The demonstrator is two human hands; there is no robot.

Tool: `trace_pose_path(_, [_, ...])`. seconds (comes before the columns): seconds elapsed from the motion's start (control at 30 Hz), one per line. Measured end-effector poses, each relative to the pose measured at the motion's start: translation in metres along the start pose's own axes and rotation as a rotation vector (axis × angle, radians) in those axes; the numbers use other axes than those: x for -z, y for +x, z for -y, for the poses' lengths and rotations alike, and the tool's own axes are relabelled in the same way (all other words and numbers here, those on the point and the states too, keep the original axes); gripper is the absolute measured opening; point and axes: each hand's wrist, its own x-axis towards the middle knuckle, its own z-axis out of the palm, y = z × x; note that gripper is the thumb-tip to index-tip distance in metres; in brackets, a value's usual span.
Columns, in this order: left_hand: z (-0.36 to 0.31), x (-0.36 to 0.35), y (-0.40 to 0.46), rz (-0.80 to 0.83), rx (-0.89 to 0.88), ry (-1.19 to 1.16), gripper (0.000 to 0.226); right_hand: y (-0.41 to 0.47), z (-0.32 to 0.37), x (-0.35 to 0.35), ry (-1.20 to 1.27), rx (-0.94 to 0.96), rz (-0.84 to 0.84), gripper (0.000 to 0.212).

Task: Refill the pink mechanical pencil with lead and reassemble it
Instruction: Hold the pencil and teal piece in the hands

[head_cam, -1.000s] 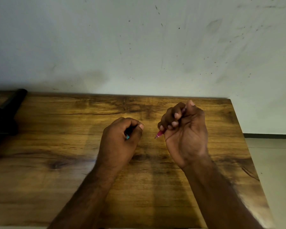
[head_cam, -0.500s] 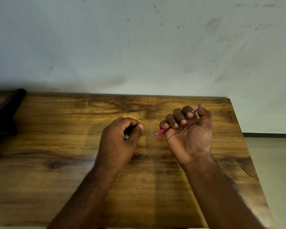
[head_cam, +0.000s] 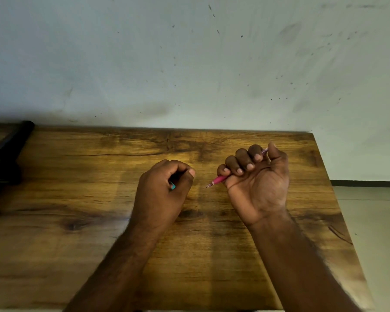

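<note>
Wooden table (head_cam: 77, 221), marked wall (head_cam: 189, 64)

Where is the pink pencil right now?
In the head view, the pink pencil sits gripped in the right hand, right of centre over the wooden table, its tip pointing toward the left hand.

A rectangular wooden table (head_cam: 81, 255) with a dark-streaked, knotty brown grain stands against a pale, speckled wall (head_cam: 189, 64). A black, bar-shaped object (head_cam: 7, 154) lies on its far left corner; its kind cannot be told.
</note>
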Motion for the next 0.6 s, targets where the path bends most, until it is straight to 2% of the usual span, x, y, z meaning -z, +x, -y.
trace_pose_path(0.6, [0.0004, -0.001, 0.0, 0.002, -0.012, 0.01, 0.006, 0.0, -0.0017, -0.0007, -0.004, -0.023, -0.004, 0.045])
